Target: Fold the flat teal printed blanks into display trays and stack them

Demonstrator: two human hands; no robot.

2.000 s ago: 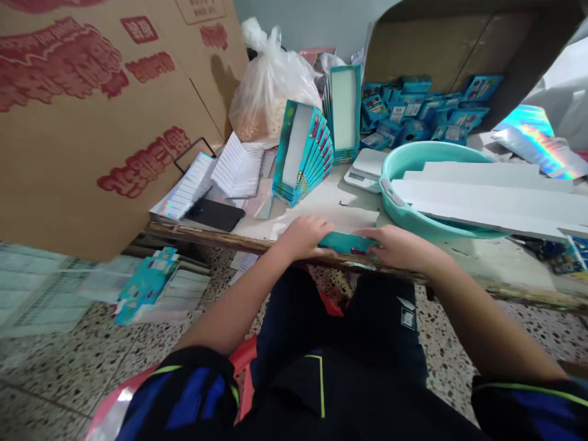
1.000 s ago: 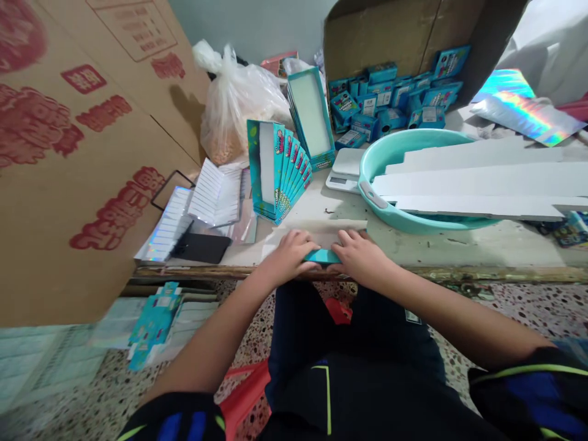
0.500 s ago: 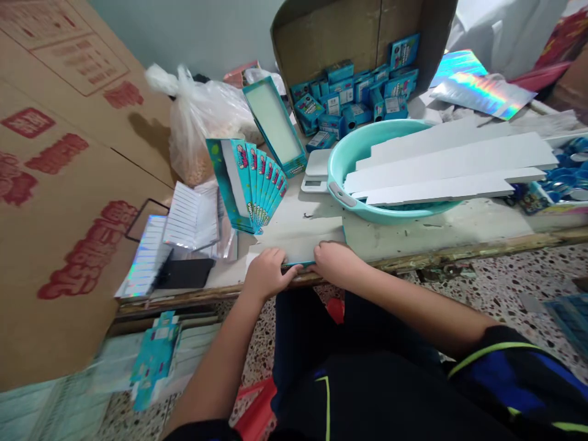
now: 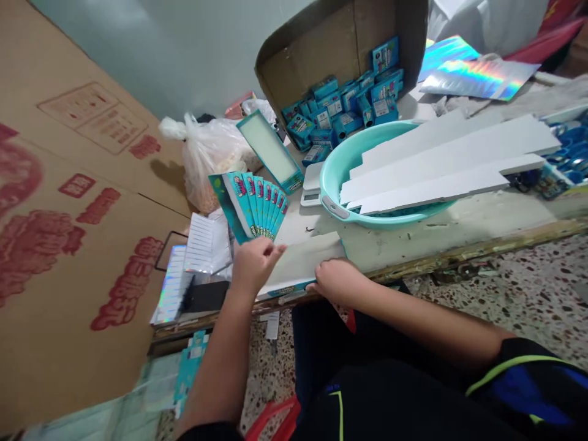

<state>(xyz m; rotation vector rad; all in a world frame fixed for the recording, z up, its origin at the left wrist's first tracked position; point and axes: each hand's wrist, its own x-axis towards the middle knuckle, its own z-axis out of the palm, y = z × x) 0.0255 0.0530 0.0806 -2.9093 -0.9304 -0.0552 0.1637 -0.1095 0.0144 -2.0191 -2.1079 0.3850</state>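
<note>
A cardboard carton blank (image 4: 305, 260) lies on the workbench in front of me, its plain pale side up and its teal printed near edge turned up. My right hand (image 4: 340, 282) is closed on its near edge, toward the right end. At the carton's far left corner, my left hand (image 4: 255, 263) has curled fingers and a raised thumb; what they grip, if anything, is hidden. Just beyond that hand, several printed teal cartons (image 4: 260, 205) stand fanned out. An open teal tray box (image 4: 271, 150) with a pale inside leans behind them.
A turquoise basin (image 4: 333, 205) carries long white card strips (image 4: 441, 168), beside a white kitchen scale (image 4: 312, 196). Behind, a large carton (image 4: 307, 55) holds several small blue boxes (image 4: 328, 110). A plastic bag (image 4: 211, 153), a black flat item (image 4: 206, 297) and a big brown carton (image 4: 68, 245) are left.
My left hand has left the near edge and moved up to the carton's far left corner. My right hand stays on the near edge. The whole view has shifted and tilted.
</note>
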